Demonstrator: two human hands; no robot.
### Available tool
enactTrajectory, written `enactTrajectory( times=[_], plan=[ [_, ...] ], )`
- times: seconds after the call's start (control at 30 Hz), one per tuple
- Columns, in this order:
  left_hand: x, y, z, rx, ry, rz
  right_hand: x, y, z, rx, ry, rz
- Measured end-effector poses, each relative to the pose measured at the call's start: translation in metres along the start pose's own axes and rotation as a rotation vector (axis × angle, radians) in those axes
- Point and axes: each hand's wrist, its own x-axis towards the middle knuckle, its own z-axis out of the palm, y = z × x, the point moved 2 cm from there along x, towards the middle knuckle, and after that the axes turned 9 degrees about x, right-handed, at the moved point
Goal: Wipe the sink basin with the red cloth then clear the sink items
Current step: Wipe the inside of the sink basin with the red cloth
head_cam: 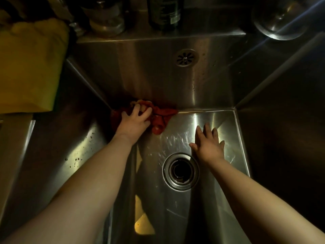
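Both my arms reach down into a deep steel sink basin (219, 120). My left hand (133, 121) grips the crumpled red cloth (161, 117) in the far left corner of the basin floor, where the floor meets the back wall. To the right of the cloth, my right hand (209, 144) lies flat with straight fingers on the wet floor, just beyond the round drain (181, 171). The drain hole is open and dark.
A yellow cloth (29, 67) hangs over the left rim. A jar (105, 16) and a dark bottle (165, 13) stand on the back ledge, and a steel bowl (279, 18) sits at the back right. An overflow grille (185, 58) is in the back wall.
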Motion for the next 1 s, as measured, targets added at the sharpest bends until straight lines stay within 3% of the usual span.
enactTrajectory(
  times=[0.2,0.3,0.4,0.87,1.0],
  plan=[
    [0.004,0.002,-0.001,-0.117,-0.06,-0.046,0.0,0.0,-0.001,0.006,-0.007,-0.006],
    [-0.001,-0.004,-0.003,-0.329,-0.16,-0.14,0.0,0.002,-0.003,-0.001,-0.023,-0.017],
    [-0.01,0.003,-0.009,-0.252,-0.212,-0.077,-0.003,0.005,-0.001,-0.012,-0.035,-0.026],
    [-0.095,0.065,-0.009,-0.521,-0.289,0.016,-0.06,-0.026,0.006,0.058,-0.16,-0.193],
    [-0.111,0.065,-0.021,-0.532,-0.246,0.018,-0.082,-0.041,0.0,0.135,-0.192,-0.208]
  ],
)
